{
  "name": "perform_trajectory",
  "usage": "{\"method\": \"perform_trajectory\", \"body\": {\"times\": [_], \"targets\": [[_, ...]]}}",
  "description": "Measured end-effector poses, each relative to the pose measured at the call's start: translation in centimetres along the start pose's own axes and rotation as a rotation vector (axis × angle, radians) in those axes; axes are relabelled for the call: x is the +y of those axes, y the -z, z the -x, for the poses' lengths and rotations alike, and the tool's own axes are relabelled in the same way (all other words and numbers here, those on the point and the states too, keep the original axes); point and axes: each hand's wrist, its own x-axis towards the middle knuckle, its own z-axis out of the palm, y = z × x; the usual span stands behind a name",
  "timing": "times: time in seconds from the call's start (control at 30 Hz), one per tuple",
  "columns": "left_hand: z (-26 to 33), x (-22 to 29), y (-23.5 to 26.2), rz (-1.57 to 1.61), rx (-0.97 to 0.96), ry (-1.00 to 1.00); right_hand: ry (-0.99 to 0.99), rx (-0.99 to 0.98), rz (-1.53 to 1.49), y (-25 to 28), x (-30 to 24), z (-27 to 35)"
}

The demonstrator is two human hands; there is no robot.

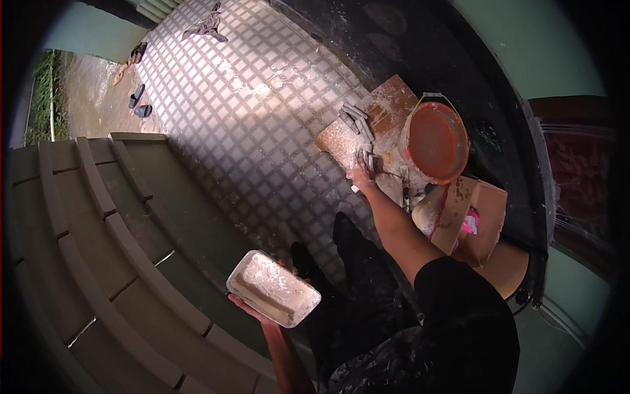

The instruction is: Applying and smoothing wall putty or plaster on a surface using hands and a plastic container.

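Observation:
My left hand (252, 308) grips a white rectangular pan (274, 284) at its side and from beneath. Pale, patchy residue coats the pan's inside. My right hand (361, 169) reaches down to a dusty board (336, 139) on the floor. Its fingers are bent and whitened with powder, right beside several grey sticks (357, 121) piled there. Small white bits show at the palm's edge; what they belong to is hidden. Right of that hand stands an orange-red bucket (436, 141) with a wire handle.
A cardboard box (482, 220) with a pink-and-white packet (470, 222) stands below the bucket. A dark-handled tool (406, 197) lies near my right forearm. Tiered brown steps (131, 262) rise on the left. Slippers (139, 102) and a crumpled cloth (207, 26) lie on the tiled floor farther off.

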Motion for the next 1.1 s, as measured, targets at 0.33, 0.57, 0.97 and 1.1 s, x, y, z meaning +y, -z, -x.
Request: {"method": "perform_trajectory", "body": {"times": [0.33, 0.57, 0.97, 1.1], "targets": [[0.6, -1.1, 2.8, 0.424, -0.243, 0.149, 0.021, 0.143, 0.101, 1.6, 0.1, -0.3], [2.0, 3.0, 2.7, 0.299, -0.306, 0.163, -0.270, 0.312, -0.660, 12.0, -2.8, 2.4], [1.2, 8.0, 3.2, -0.076, -0.421, 0.269, -0.396, 0.184, -2.449, 19.3, -1.5, 17.8], [1.5, 9.8, 0.0, -0.047, -0.501, 0.405, -0.231, 0.348, -2.502, 25.1, -3.6, 24.8]]}}
